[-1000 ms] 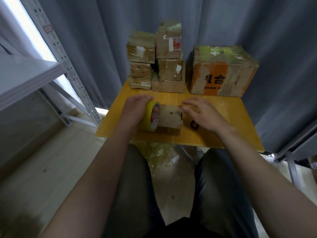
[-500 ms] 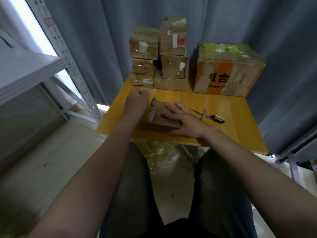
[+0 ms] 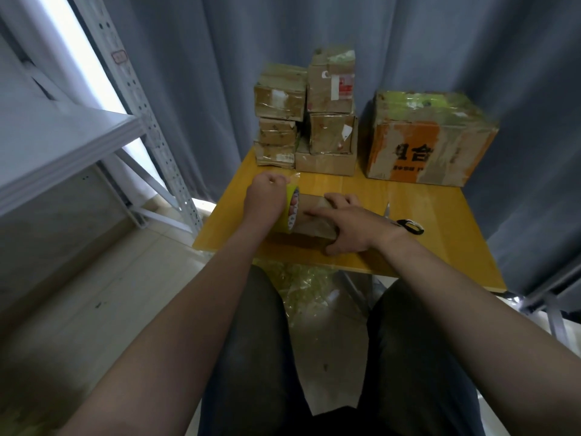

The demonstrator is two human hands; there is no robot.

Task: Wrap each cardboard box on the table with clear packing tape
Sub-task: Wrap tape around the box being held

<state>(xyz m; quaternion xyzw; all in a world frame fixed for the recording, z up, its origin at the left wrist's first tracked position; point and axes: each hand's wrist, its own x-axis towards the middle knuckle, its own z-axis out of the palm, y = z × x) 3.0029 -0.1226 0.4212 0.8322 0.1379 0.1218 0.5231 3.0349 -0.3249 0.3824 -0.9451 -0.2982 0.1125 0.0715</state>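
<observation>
A small flat cardboard box [image 3: 311, 226] lies near the front edge of the yellow table [image 3: 440, 234]. My left hand [image 3: 265, 199] grips a yellow-rimmed roll of clear tape [image 3: 290, 212] held against the box's left end, with a strip of tape pulled up above it. My right hand [image 3: 352, 229] lies over the box's right half, fingers spread on top and thumb against the near side. Stacked small taped boxes [image 3: 305, 121] stand at the back of the table, a large orange-printed box [image 3: 427, 140] to their right.
Black-handled scissors [image 3: 405, 225] lie on the table right of my right hand. A metal shelving rack [image 3: 94, 133] stands to the left. Grey curtains hang behind the table. Crumpled clear tape waste [image 3: 301, 287] lies on the floor under the table, between my knees.
My right hand moved from beside the box onto it and now holds it down. My left hand shifted the tape roll back along the box's left end, drawing tape out.
</observation>
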